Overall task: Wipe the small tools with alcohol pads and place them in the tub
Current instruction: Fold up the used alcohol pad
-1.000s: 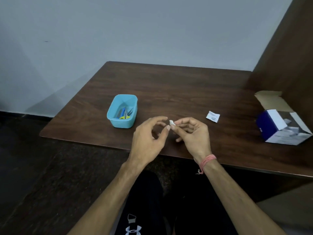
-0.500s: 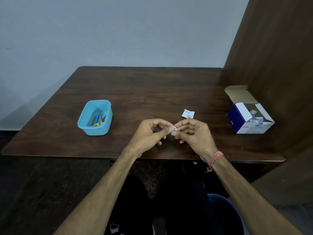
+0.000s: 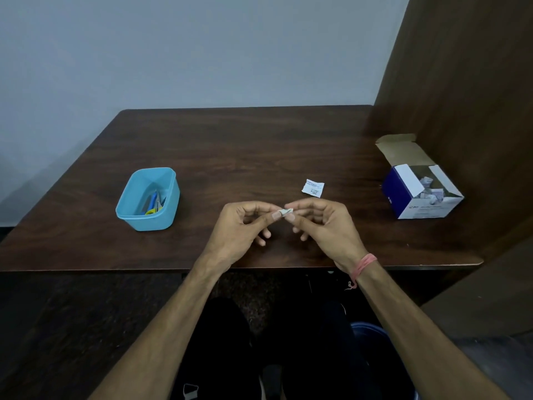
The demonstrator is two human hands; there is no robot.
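Both my hands meet over the table's near middle. My left hand [image 3: 239,226] and my right hand [image 3: 326,226] pinch a small folded white alcohol pad [image 3: 286,211] between thumbs and forefingers. A light blue plastic tub [image 3: 170,197] stands to the left on the table, holding several small tools [image 3: 154,202] with blue and yellow parts. A torn white pad wrapper [image 3: 313,187] lies flat on the wood just beyond my right hand.
An open blue and white box of pads [image 3: 415,194] sits at the table's right, against a brown wooden side panel [image 3: 461,96]. The dark wooden table [image 3: 245,145] backs onto a grey wall. A blue bin rim [image 3: 369,330] shows below by my legs.
The view has shifted, so the tub and box sit further left in the frame. My hands keep the same pinch on the pad, with the fingertips working it slightly.
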